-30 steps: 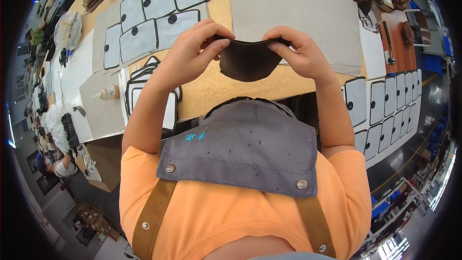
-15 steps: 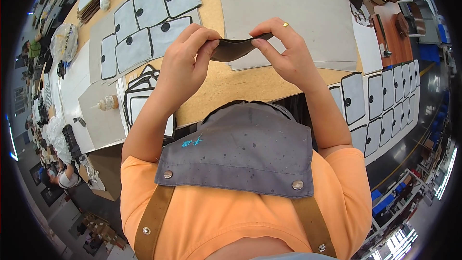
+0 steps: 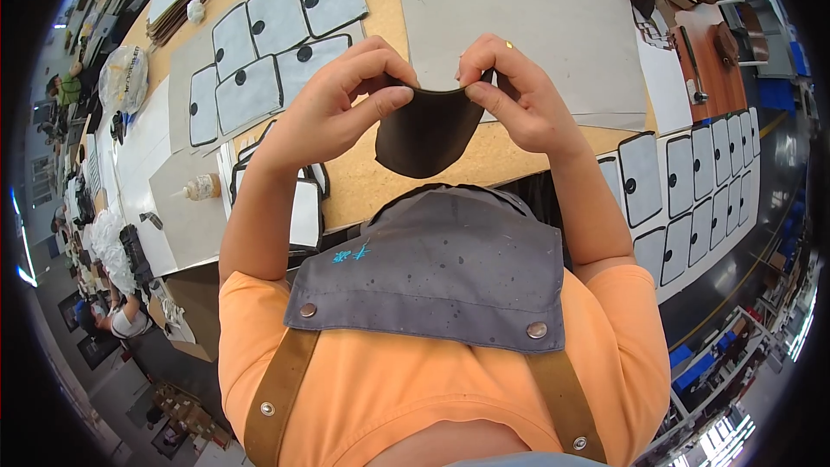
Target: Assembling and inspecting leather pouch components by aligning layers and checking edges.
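Between my two hands hangs a dark, flexible panel (image 3: 425, 134), leather-like, with a curved surface and rounded lower edge. My left hand (image 3: 354, 99) pinches its upper left corner between thumb and fingers. At the upper right corner my right hand (image 3: 516, 95) pinches it the same way, with a ring on one finger. The panel is held above the tan tabletop (image 3: 363, 182), close to my grey apron (image 3: 432, 268).
Pale panels with dark borders and round black spots (image 3: 249, 91) lie at the left; more (image 3: 640, 180) lie in rows at the right. Grey sheets (image 3: 527, 35) cover the table beyond my hands. A small bottle (image 3: 203, 188), a plastic bag (image 3: 124, 78) and dark-edged pieces (image 3: 305, 212) are leftward.
The dark panel has tipped so its broad face now hangs downward, where before it was seen nearly edge-on. My hands have come closer together and slightly nearer to me.
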`<action>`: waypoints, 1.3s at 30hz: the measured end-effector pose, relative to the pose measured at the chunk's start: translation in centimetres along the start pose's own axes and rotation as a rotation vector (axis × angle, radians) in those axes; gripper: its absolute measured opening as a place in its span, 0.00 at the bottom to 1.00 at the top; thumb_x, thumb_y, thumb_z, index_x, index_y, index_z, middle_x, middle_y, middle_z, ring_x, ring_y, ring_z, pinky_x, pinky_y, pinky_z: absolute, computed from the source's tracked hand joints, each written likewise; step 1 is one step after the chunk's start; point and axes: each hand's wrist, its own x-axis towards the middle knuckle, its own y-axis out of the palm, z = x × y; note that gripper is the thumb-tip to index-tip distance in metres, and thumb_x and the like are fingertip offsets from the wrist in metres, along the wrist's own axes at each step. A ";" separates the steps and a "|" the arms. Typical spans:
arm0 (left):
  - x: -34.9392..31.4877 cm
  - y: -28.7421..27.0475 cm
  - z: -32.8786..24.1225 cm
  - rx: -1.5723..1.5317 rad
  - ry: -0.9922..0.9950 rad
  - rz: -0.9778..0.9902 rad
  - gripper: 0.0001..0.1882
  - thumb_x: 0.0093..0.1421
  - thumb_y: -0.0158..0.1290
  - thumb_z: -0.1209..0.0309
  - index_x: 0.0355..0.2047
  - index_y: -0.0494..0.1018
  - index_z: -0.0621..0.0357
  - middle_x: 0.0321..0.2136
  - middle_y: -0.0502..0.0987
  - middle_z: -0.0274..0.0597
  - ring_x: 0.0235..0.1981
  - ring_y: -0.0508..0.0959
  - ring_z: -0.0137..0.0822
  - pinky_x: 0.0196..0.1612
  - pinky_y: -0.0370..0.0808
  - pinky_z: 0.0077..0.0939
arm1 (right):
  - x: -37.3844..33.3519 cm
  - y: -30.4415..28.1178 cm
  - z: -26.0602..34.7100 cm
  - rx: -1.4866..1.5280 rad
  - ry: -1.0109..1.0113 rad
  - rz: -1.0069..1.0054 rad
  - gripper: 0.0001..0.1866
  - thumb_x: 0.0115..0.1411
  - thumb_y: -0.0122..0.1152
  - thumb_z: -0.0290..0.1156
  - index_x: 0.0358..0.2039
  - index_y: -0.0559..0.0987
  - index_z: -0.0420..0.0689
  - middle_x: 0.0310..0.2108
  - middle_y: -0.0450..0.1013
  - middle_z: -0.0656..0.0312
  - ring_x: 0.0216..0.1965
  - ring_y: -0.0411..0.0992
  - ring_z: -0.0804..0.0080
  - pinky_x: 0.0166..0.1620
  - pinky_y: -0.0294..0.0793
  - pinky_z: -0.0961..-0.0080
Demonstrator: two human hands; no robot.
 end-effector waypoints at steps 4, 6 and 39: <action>0.2 -0.3 0.1 -0.111 -0.023 0.031 0.03 0.58 0.49 0.76 0.32 0.70 0.64 0.30 0.66 0.32 0.28 0.68 0.22 0.31 0.66 0.16 | 0.4 -0.1 -0.1 -0.001 -0.130 0.044 0.05 0.53 0.52 0.21 0.32 0.69 0.40 0.30 0.64 0.64 0.36 0.62 0.72 0.42 0.61 0.76; 0.3 -0.4 0.0 -0.161 -0.038 0.023 0.03 0.58 0.50 0.76 0.32 0.70 0.64 0.30 0.66 0.32 0.29 0.67 0.21 0.31 0.66 0.15 | 0.6 0.4 0.6 -0.067 -0.127 0.026 0.05 0.52 0.54 0.22 0.31 0.70 0.40 0.30 0.65 0.64 0.36 0.61 0.72 0.42 0.61 0.76; 1.4 -0.1 0.9 0.114 0.156 -0.080 0.05 0.52 0.55 0.70 0.28 0.72 0.58 0.33 0.70 0.36 0.38 0.66 0.33 0.49 0.57 0.27 | 0.5 0.8 0.0 -0.258 -0.080 -0.055 0.06 0.51 0.61 0.29 0.30 0.75 0.46 0.30 0.70 0.68 0.40 0.64 0.71 0.54 0.50 0.66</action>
